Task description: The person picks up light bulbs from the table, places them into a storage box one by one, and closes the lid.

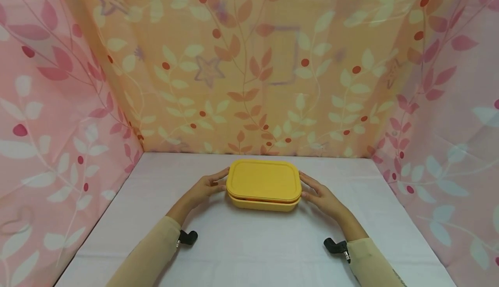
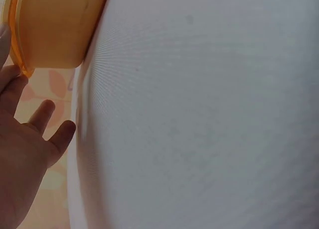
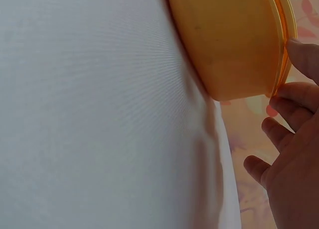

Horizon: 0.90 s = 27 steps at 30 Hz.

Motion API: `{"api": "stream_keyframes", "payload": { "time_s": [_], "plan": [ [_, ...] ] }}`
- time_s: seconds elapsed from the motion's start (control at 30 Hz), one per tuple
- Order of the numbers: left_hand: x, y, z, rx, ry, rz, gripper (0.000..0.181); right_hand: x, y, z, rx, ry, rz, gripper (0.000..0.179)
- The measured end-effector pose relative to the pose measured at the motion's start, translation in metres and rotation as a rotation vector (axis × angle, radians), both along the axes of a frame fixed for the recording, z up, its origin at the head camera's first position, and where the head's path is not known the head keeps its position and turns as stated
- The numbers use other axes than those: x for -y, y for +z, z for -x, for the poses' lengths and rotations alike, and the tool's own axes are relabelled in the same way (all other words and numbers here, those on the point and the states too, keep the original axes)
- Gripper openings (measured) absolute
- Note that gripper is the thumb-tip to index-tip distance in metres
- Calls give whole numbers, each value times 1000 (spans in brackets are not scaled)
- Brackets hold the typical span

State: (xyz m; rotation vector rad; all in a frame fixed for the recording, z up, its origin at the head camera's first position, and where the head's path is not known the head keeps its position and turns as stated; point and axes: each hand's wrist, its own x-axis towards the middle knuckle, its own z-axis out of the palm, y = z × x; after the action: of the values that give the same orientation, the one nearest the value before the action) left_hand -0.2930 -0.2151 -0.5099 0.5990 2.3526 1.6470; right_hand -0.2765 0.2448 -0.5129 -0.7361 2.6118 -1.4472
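Observation:
A yellow rectangular lunch box (image 1: 263, 205) rests on the white-covered table, its yellow lid (image 1: 264, 180) on top. Along the front, a thin dark orange line shows between lid and box. My left hand (image 1: 203, 189) holds the lid's left edge, thumb toward the near side and fingertips toward the far corner. At the opposite edge, my right hand (image 1: 324, 198) holds the lid in the same way. Both wrist views show thumb and fingertips at the rim, with the other fingers spread apart and off the box. The inside of the box is hidden.
The white cloth (image 1: 257, 252) covers the table around the box. An orange leaf-patterned curtain (image 1: 249, 83) stands behind it, with pink patterned curtains on the left (image 1: 50, 148) and right (image 1: 448, 148). A black device (image 1: 188, 237) is strapped at the left wrist, another (image 1: 335, 246) at the right.

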Motion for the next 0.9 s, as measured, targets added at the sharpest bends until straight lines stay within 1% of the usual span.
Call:
{"api": "stream_keyframes", "payload": {
  "time_s": [0.13,0.3,0.53,0.63,0.8,0.9],
  "plan": [
    [-1,-1,0,6,1,17,65,0,0,-1,-12,-1,-9,68],
    [-3,-1,-2,18,-8,5,67,-2,-2,-1,-28,16,-8,67],
    [-4,0,-6,14,-15,-7,68,-4,-4,-3,7,15,-12,69],
    [-4,0,-7,17,-16,-15,68,-4,-3,-4,7,20,-11,70],
    [-3,-1,-8,28,4,13,67,-5,-2,-6,3,27,-10,69],
    [-3,-2,-9,23,12,34,68,-5,-4,-7,0,32,-11,69]
  ]
}}
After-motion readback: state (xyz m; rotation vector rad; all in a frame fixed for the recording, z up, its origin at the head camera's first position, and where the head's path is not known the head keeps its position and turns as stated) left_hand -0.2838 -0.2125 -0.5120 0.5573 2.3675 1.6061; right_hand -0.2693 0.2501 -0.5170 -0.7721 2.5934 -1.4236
